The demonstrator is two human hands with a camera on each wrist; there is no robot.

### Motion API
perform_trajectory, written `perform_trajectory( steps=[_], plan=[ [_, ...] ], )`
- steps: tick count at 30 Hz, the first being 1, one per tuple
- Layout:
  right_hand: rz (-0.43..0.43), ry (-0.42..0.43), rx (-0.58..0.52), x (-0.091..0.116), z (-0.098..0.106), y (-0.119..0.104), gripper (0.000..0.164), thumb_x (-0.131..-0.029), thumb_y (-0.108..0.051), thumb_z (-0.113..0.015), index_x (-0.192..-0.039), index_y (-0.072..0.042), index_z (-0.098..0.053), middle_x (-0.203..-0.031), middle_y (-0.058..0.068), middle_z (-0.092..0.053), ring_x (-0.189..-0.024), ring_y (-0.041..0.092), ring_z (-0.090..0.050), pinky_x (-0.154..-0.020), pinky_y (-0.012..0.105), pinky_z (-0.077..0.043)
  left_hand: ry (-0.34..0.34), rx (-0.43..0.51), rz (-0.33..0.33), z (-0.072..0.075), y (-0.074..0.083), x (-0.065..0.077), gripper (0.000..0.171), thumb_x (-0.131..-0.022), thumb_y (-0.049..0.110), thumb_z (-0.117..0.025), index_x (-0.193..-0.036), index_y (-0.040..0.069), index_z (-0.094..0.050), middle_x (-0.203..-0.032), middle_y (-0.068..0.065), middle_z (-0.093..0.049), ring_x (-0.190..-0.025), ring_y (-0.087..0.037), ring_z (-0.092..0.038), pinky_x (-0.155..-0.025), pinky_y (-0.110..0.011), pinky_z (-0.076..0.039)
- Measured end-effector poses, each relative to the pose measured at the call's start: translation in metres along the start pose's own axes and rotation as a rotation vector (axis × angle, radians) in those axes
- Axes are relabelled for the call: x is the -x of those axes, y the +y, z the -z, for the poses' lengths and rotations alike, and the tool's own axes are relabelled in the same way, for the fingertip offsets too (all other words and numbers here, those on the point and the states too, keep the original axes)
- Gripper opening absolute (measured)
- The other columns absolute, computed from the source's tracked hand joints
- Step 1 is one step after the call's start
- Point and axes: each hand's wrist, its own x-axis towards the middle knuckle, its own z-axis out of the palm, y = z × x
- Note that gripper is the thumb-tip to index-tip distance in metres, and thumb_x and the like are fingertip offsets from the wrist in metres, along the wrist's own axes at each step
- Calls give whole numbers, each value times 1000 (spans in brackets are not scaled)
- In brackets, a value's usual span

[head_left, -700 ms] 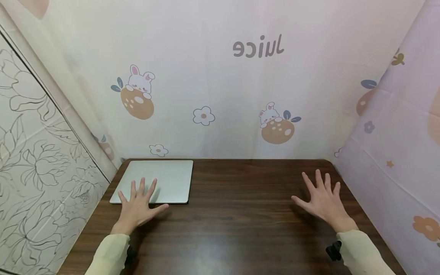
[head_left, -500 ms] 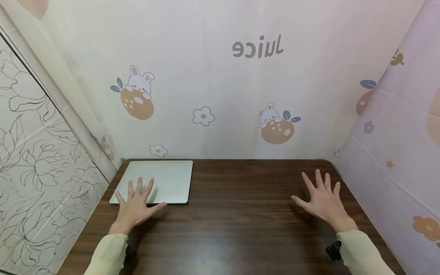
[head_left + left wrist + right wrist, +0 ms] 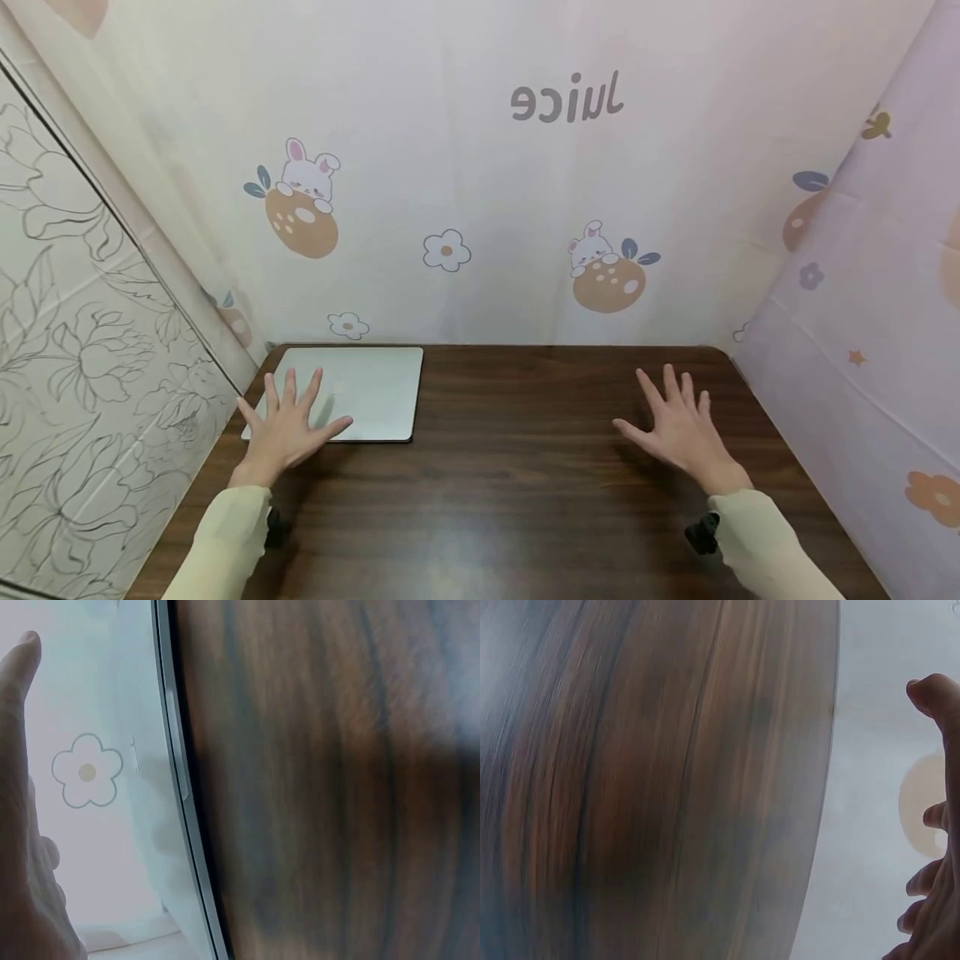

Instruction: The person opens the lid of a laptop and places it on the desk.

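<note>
A closed silver laptop [image 3: 375, 392] lies flat at the far left corner of the dark wooden table [image 3: 495, 483]. Over its near left part my left hand [image 3: 281, 433] hovers with fingers spread, holding nothing; its shadow falls on the lid. In the left wrist view the laptop's front edge [image 3: 184, 780] runs beside the thumb, apart from it. On the table's right side my right hand [image 3: 682, 433] is held above the wood, fingers spread and nothing in them. The right wrist view has its fingers [image 3: 922, 879] at the right border, with bare wood beside them.
A printed curtain [image 3: 510, 183] with bunnies and flowers hangs along the table's back edge. Another curtain [image 3: 870, 333] borders the right side, and a floral panel [image 3: 82, 358] stands along the left. Each wrist carries a small black device, such as the one [image 3: 702, 533] under the right sleeve.
My left hand has moved forward and left, further over the laptop. The right hand has shifted left and slightly forward. The laptop stays in place.
</note>
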Motion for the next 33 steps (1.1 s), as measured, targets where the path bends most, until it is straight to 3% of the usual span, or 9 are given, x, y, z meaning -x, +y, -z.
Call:
perform_trajectory(
  steps=[8,14,21,27,33],
  plan=[
    [32,-18,-66,-21,-19,-37,102,-92,-74,-55,-165,-11,-21,-166,35,-16,-148,65,-14,-112,82,-16,9,2,7,5,-14,-17,106,-87,84,-50,-167,32,-3,-170,-30,2,-151,-62,9,-101,-90,10],
    [30,-8,-166,-32,-38,-72,103,-93,-75,-54,-166,-11,-19,-166,32,-20,-150,62,-17,-115,78,-18,30,15,21,-2,-24,-25,109,-88,83,-51,-167,25,-4,-170,-30,1,-148,-67,2,-100,-92,4],
    [50,-19,-315,-45,-63,-132,101,-94,-73,-54,-166,-12,-18,-168,26,-22,-153,54,-18,-119,74,-17,27,27,36,-12,-39,-24,112,-88,81,-52,-167,21,-1,-168,-34,-5,-147,-69,-2,-101,-92,2],
    [103,-90,-431,-56,-81,-186,99,-95,-70,-56,-167,-15,-15,-170,20,-22,-156,48,-15,-122,69,-17,17,24,37,-22,-45,-27,111,-88,80,-54,-167,20,-4,-166,-38,-8,-147,-69,-4,-105,-89,-3],
    [149,-176,-495,-70,-85,-232,99,-94,-71,-56,-167,-21,-13,-172,15,-19,-158,44,-14,-124,64,-20,-29,10,45,-30,-51,-37,111,-88,82,-52,-167,17,-8,-164,-40,-7,-146,-69,-8,-107,-87,-10]
  ],
)
